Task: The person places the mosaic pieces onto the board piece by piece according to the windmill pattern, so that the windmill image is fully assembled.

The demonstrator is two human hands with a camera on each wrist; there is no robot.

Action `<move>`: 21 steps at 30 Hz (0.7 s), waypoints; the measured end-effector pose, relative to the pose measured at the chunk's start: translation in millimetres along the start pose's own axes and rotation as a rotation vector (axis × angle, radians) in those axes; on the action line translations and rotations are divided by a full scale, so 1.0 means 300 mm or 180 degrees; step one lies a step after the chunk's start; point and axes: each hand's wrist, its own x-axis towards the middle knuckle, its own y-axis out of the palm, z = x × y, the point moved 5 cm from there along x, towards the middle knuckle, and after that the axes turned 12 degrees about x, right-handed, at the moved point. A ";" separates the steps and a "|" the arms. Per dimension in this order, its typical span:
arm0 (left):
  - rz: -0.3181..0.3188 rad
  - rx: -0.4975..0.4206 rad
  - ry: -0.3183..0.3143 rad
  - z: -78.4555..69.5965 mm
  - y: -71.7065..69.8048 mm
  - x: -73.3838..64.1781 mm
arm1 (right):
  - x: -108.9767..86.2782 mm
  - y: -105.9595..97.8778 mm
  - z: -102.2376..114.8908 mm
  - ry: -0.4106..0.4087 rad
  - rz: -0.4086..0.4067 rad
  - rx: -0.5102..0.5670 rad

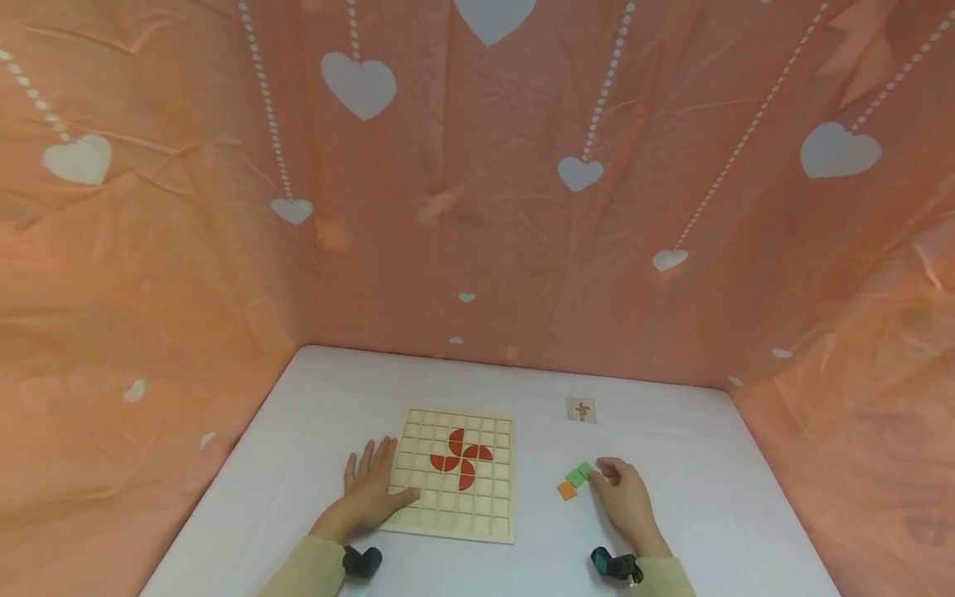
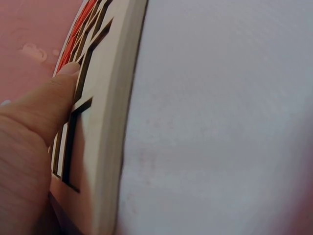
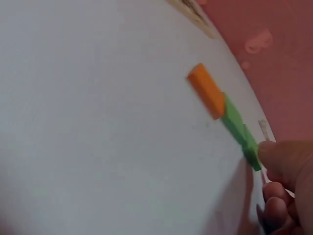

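Observation:
A square wooden grid board [image 1: 440,518] lies on the white table, with red quarter-round pieces [image 1: 464,477] set in a pinwheel near its middle. My left hand [image 1: 369,493] rests spread at the board's left edge; its thumb [image 2: 54,95] lies over the grid in the left wrist view. To the right of the board, my right hand [image 1: 627,502] has curled fingers and pinches the far green tile [image 3: 252,152] at its edge. Another green tile [image 1: 574,478] and an orange tile [image 1: 567,491] lie in a row with it. The right fingertips are partly hidden behind the thumb.
A small card [image 1: 581,410] printed with a red pinwheel on a grid lies on the table behind the tiles. An orange cloth [image 1: 515,249] with white hearts hangs around the table's back and sides. White tabletop [image 1: 540,464] lies between the board and the tiles.

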 end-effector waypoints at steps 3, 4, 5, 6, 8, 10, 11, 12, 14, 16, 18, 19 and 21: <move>-0.0006 -0.0019 -0.0018 0.006 0.002 0.003 | 0.003 0.005 -0.003 0.0122 0.0025 0.0103; 0.0002 -0.0024 -0.0020 0.006 0.003 0.004 | 0.003 0.006 -0.002 0.0144 0.0030 0.0130; 0.0003 -0.0033 -0.0014 0.006 0.004 0.005 | 0.004 0.007 -0.003 0.0154 0.0018 0.0124; 0.0003 -0.0048 -0.0008 0.005 0.005 0.006 | 0.004 0.007 -0.003 0.0165 0.0007 0.0109; -0.0006 -0.0073 0.0003 0.004 0.004 0.005 | 0.004 0.009 -0.001 0.0149 -0.0011 0.0081; -0.0021 -0.0061 0.0010 0.003 0.003 0.005 | 0.004 0.009 0.000 0.0133 -0.0032 0.0062; -0.0029 -0.0048 0.0010 0.002 0.003 0.005 | 0.003 0.010 0.000 0.0132 -0.0042 0.0049; -0.0026 -0.0034 0.0007 0.001 0.003 0.004 | 0.002 0.010 0.001 0.0137 -0.0051 0.0043; -0.0020 -0.0013 -0.0001 0.001 0.003 0.004 | -0.001 0.010 0.004 0.0155 -0.0070 0.0034; -0.0008 -0.0004 -0.0011 -0.001 0.003 0.001 | -0.005 0.010 0.009 0.0171 -0.0086 0.0035; -0.0010 0.0009 -0.0013 -0.002 0.002 -0.001 | -0.007 0.012 0.013 0.0171 -0.0096 0.0040; -0.0015 0.0008 -0.0013 -0.003 0.002 -0.001 | -0.009 0.013 0.016 0.0163 -0.0101 0.0041; -0.0017 0.0015 -0.0011 -0.003 0.001 -0.001 | -0.011 0.014 0.020 0.0148 -0.0115 0.0032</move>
